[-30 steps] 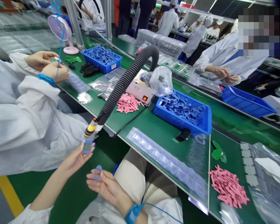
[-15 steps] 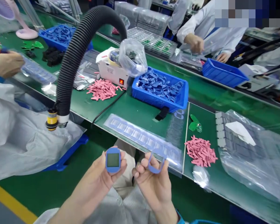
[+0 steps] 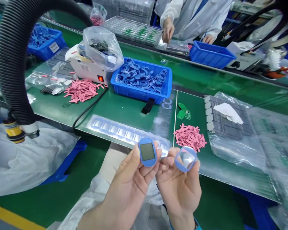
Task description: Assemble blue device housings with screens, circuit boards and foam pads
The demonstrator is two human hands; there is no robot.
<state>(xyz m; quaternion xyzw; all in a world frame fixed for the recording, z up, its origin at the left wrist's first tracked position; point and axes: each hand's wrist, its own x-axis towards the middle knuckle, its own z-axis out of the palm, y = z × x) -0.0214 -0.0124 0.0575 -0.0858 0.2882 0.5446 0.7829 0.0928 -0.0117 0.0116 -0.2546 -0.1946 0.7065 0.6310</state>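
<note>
The left hand [image 3: 126, 182] pinched a rounded blue rubber frame [image 3: 141, 159] around a dark rectangular screen, while the right hand [image 3: 179, 188] held a blue rubber ring [image 3: 181, 167] with a clear centre above a green workbench [image 3: 124, 110].

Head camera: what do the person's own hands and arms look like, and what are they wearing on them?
Both are bare, with no gloves: the left hand and the right hand. A blue wrist strap shows at the right wrist. White coat fabric shows below the hands, though the view doesn't settle where the sleeves end.
</note>
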